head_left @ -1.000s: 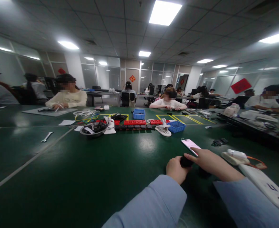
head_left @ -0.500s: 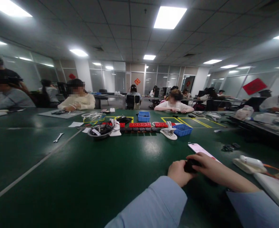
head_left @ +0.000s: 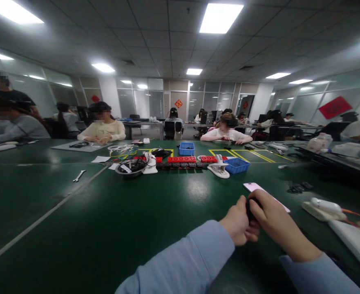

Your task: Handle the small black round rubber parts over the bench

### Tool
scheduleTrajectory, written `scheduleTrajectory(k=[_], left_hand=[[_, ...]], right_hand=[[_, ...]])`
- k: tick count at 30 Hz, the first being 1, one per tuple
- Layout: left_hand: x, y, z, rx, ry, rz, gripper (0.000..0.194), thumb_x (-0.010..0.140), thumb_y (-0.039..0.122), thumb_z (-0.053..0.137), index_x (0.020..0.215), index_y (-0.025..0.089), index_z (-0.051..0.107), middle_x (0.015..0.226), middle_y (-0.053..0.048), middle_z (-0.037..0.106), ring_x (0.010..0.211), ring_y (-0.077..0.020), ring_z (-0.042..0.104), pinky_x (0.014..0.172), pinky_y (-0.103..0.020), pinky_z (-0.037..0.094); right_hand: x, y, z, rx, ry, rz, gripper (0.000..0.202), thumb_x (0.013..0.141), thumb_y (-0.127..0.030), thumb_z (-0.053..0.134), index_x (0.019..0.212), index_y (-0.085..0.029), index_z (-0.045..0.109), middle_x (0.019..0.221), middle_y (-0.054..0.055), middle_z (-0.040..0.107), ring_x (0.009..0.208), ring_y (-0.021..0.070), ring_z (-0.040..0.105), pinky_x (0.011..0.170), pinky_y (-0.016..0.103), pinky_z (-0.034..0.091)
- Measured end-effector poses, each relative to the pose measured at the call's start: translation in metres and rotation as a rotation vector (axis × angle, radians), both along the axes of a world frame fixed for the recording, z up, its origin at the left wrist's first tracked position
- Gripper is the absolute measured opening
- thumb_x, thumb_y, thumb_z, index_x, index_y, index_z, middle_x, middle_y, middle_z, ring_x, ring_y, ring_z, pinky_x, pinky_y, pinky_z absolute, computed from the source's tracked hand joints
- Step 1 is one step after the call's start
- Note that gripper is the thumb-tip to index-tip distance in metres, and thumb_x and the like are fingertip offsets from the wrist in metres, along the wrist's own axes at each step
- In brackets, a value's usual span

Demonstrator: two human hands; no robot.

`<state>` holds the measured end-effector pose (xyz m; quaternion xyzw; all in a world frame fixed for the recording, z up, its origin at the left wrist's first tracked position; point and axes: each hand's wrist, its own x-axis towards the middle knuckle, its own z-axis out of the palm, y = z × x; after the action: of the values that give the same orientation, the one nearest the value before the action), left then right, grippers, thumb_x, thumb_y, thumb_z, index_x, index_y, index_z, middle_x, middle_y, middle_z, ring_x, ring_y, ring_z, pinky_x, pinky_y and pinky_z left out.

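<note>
A small black object [head_left: 251, 209] is held between my two hands, over the right part of the green table [head_left: 167, 228]; most of it is hidden by fingers. My left hand [head_left: 238, 222] closes round it from the left, fingers curled. From the right, my right hand [head_left: 268, 208] pinches it with bent fingers and thumb. Just behind my right hand lies a pink phone [head_left: 253, 186], partly covered by that hand.
Blue baskets [head_left: 236, 165], a white clamp [head_left: 219, 168], red socket strips [head_left: 181, 159] and a bowl of cables [head_left: 130, 167] stand mid-table. A wrench [head_left: 79, 176] lies left. Black parts [head_left: 300, 187] and a white device [head_left: 327, 206] are right. People sit across the table.
My hands have turned the black object more upright, and it is more hidden. My left fingers now show below it, and my right hand has risen slightly. The view has shifted a little.
</note>
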<state>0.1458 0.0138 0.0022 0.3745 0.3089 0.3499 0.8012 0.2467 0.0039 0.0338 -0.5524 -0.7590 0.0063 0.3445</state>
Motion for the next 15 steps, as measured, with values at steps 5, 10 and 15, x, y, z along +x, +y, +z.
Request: scheduleTrajectory(k=[5, 10, 15], left_hand=[[-0.008, -0.016, -0.011, 0.789, 0.681, 0.393, 0.034, 0.084, 0.044, 0.048, 0.106, 0.018, 0.047, 0.101, -0.009, 0.057, 0.096, -0.0248, 0.053, 0.087, -0.036, 0.038], [-0.016, -0.006, -0.011, 0.887, 0.837, 0.36, 0.047, 0.094, 0.038, 0.014, 0.083, 0.017, 0.054, 0.076, -0.007, 0.062, 0.073, -0.0201, 0.06, 0.07, -0.033, 0.046], [-0.008, -0.027, -0.013, 0.919, 0.866, 0.31, 0.063, 0.093, 0.037, -0.003, 0.069, 0.017, 0.052, 0.061, -0.006, 0.058, 0.057, -0.0171, 0.058, 0.055, -0.028, 0.045]], right_hand=[[-0.004, 0.0, -0.012, -0.076, 0.15, -0.091, 0.029, 0.081, -0.033, 0.023, 0.06, -0.023, 0.04, 0.058, 0.003, 0.052, 0.059, 0.0192, 0.052, 0.055, 0.03, 0.041], [0.003, -0.025, -0.016, -0.197, 0.058, 0.019, 0.035, 0.084, -0.045, 0.031, 0.096, -0.019, 0.05, 0.081, 0.007, 0.063, 0.071, 0.0219, 0.059, 0.063, 0.033, 0.044], [0.001, -0.053, -0.025, -0.067, -0.058, -0.027, 0.033, 0.082, -0.045, 0.033, 0.09, -0.018, 0.051, 0.071, 0.008, 0.062, 0.065, 0.0235, 0.059, 0.058, 0.033, 0.042]])
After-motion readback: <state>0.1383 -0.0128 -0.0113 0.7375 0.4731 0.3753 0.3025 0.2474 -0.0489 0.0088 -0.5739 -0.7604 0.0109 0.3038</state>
